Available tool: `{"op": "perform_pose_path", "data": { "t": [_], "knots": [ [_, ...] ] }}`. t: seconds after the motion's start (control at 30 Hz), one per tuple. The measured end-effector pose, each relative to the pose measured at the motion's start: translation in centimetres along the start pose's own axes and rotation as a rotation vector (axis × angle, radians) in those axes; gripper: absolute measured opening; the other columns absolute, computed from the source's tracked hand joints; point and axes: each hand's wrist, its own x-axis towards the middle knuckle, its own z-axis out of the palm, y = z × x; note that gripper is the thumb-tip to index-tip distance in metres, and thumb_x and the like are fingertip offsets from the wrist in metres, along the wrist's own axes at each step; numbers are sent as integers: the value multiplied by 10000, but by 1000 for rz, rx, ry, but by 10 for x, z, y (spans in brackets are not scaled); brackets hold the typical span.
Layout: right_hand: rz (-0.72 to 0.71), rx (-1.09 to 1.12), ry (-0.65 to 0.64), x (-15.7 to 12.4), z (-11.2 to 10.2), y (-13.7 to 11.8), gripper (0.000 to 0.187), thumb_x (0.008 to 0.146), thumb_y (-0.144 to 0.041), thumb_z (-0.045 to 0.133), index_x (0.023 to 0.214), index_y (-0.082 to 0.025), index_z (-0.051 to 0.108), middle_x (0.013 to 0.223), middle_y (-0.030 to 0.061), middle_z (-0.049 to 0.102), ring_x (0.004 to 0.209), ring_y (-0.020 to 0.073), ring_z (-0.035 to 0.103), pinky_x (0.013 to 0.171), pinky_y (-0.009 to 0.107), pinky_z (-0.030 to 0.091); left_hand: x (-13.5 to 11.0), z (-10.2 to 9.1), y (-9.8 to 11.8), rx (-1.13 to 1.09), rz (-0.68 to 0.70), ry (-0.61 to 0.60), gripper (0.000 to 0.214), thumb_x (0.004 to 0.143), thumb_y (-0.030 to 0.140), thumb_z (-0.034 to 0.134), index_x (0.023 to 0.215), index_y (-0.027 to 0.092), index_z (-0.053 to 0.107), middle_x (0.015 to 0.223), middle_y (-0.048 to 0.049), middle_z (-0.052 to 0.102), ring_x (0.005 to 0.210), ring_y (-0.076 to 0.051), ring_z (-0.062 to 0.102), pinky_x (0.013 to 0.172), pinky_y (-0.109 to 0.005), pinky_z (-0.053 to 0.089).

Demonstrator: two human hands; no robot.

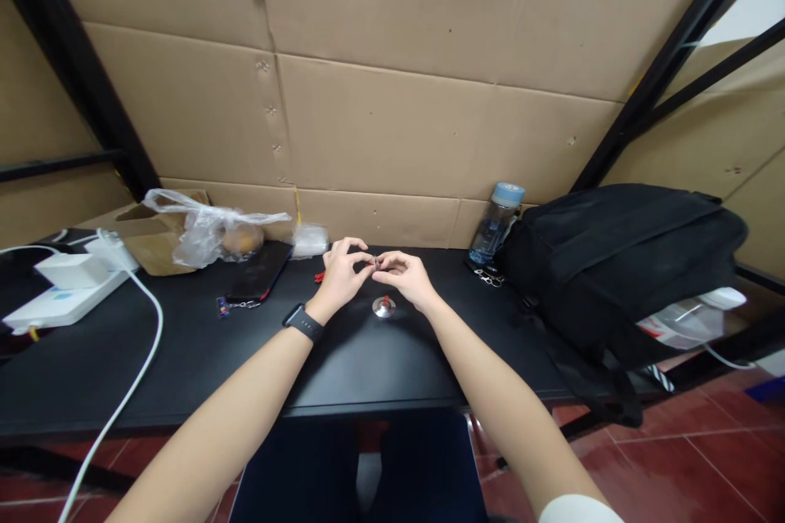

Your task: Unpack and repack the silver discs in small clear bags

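Observation:
My left hand [341, 271] and my right hand [407, 275] meet above the black table [184, 351], fingertips pinched together on a small metal ring [375, 261] held between them. A black watch sits on my left wrist. Just below the hands a small round silver piece [383, 307] with a red dot lies on the table. A small red item [319, 277] lies beside my left hand.
A phone [258, 271] and a keychain [231, 306] lie left of the hands. Behind them are a plastic bag [205, 233] and a paper bag. A white power strip [65, 290] with a cable sits far left. A water bottle [495, 222] and a black backpack [619, 261] stand right.

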Motion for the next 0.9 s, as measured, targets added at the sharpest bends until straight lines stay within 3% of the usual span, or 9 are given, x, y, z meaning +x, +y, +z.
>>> {"op": "perform_pose_path", "data": {
  "t": [0.17, 0.37, 0.53, 0.73, 0.9],
  "knots": [
    [-22, -184, 37, 3, -6, 2, 242, 771, -420, 754, 748, -183, 711, 1042, 80, 687, 993, 215, 657, 875, 337, 521, 1, 1, -3, 20, -8, -7, 79, 851, 321, 709, 862, 258, 755, 1170, -55, 612, 1173, -274, 505, 1001, -459, 369],
    [-56, -276, 28, 4, -9, 8, 169, 797, -352, 709, 740, -192, 716, 1066, 71, 663, 949, 192, 648, 788, 300, 518, 1, 0, -3, 13, 50, -78, 81, 852, 301, 685, 860, 251, 748, 1132, -54, 625, 1145, -265, 526, 995, -447, 379],
    [7, -473, 21, 3, -8, 4, 106, 761, -282, 691, 709, -191, 707, 1085, 47, 647, 802, 141, 621, 685, 264, 487, 4, -11, -2, -12, 42, -99, 202, 860, 226, 591, 1004, 271, 724, 1142, -49, 619, 1135, -248, 537, 994, -436, 386],
    [21, -532, -24, 0, -4, -4, 39, 730, -212, 686, 705, -200, 715, 1110, 29, 630, 745, 112, 602, 680, 253, 487, -1, -5, -5, 39, 114, -315, 130, 837, 381, 676, 886, 289, 755, 1112, -28, 665, 1112, -269, 529, 951, -432, 384],
    [-7, -517, -55, 1, -5, 0, 81, 773, -230, 659, 710, -189, 688, 1113, 48, 624, 790, 131, 610, 646, 246, 475, -2, -1, -7, 62, 113, -358, 154, 852, 387, 657, 851, 272, 760, 1051, -41, 698, 1092, -271, 535, 929, -421, 379]
  ]
}}
